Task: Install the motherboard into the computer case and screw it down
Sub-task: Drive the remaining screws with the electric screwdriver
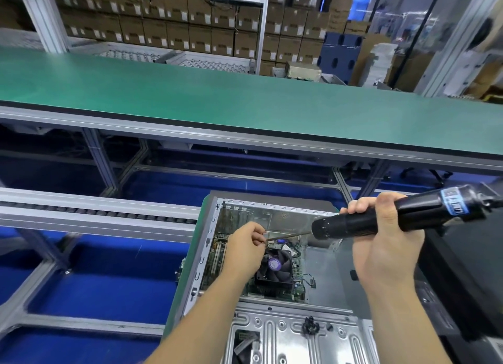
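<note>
2 bare forearms [212, 309], no sleeves, gloves.

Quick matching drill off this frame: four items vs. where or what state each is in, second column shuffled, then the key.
Items:
1. left hand
2. right hand
3. fan
4. belt

States:
A. green, bare, running behind the case
B. gripping the black screwdriver
C. pinching at the bit tip
D. sitting on the motherboard inside the case

Pairs: 1-C, 2-B, 3-D, 4-A
</note>
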Tool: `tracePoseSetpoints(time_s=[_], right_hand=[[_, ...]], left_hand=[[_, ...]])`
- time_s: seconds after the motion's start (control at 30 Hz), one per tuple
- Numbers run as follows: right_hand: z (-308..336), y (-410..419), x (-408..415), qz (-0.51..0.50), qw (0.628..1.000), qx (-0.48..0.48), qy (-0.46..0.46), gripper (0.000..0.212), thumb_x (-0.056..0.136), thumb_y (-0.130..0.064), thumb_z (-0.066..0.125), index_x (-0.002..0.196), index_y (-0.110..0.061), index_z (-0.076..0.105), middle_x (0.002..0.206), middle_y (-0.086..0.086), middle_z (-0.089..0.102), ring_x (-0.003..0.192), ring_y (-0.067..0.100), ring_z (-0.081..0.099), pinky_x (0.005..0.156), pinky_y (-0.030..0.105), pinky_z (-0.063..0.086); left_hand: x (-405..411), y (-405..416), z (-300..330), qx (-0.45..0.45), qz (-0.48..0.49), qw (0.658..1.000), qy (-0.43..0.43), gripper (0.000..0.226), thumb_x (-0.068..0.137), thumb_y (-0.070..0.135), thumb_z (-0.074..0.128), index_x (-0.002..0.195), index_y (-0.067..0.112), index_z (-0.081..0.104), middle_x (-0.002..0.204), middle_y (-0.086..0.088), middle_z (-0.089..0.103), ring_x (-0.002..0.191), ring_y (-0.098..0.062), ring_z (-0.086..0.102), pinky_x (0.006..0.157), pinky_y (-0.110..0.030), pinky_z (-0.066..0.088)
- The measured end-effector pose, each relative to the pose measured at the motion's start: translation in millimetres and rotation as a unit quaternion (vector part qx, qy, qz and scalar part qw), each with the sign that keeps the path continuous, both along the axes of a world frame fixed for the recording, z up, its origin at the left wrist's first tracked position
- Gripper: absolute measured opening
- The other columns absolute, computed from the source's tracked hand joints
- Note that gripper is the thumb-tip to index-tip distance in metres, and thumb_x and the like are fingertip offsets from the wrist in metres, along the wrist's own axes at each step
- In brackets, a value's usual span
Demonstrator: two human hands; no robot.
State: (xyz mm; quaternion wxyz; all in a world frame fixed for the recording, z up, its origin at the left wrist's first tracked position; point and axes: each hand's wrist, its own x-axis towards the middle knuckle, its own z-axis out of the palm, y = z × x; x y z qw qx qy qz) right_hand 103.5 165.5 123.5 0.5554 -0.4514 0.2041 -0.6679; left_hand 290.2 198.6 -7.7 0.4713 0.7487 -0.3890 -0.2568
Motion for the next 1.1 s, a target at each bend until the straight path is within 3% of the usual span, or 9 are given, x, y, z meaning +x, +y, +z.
tracePoseSetpoints(time_s=[0.4,0.53,0.67,0.8,1.1], right_hand=[[1.1,3.4,1.3,0.010,1.000,-0.001,0.011,0.040,0.067,-0.050,0.091,0.085,-0.026,0.064,0.074,0.005,0.057,0.073,0.024,0.058,0.082,0.046,0.053],[-1.0,2.8,3.0,0.009,1.000,-0.003,0.013,0.023,0.081,-0.036,0.084,0.084,-0.026,0.064,0.072,0.003,0.060,0.072,0.022,0.059,0.082,0.048,0.051],[-0.1,2.4,3.2,0.008,1.000,-0.002,0.010,0.031,0.075,-0.041,0.088,0.086,-0.024,0.063,0.072,0.004,0.059,0.072,0.022,0.059,0.080,0.046,0.053],[-1.4,2.6,4.0,0.007,1.000,-0.012,0.010,0.012,0.086,-0.025,0.072,0.087,-0.021,0.061,0.072,0.004,0.059,0.072,0.021,0.059,0.081,0.046,0.052],[-0.3,4.1,8.8,0.006,1.000,-0.013,0.012,0.020,0.079,-0.027,0.074,0.086,-0.018,0.059,0.071,0.005,0.058,0.070,0.023,0.058,0.079,0.045,0.052]], left_hand=[[-2.7,-1.4,-1.4,-0.003,-0.021,1.000,-0.016,0.035,0.084,-0.008,0.053,0.085,0.026,0.062,0.083,0.002,0.064,0.069,-0.004,0.053,0.063,-0.008,0.046],[-2.7,-1.4,-1.4,-0.004,-0.025,1.000,-0.016,0.035,0.083,-0.008,0.054,0.085,0.026,0.061,0.082,0.004,0.063,0.069,-0.003,0.053,0.063,-0.008,0.046],[-2.3,-2.0,-2.0,-0.008,-0.024,0.999,-0.019,0.037,0.083,-0.010,0.053,0.083,0.026,0.061,0.081,0.005,0.062,0.068,-0.003,0.051,0.064,-0.008,0.046],[-1.8,-2.9,-3.6,-0.006,-0.023,1.000,-0.019,0.036,0.082,-0.011,0.053,0.084,0.024,0.062,0.082,0.004,0.063,0.068,-0.004,0.051,0.065,-0.010,0.047],[-2.0,-5.9,-8.6,0.006,-0.034,0.999,-0.041,0.033,0.082,-0.008,0.055,0.088,0.024,0.062,0.080,0.008,0.059,0.066,-0.003,0.048,0.062,-0.008,0.043]])
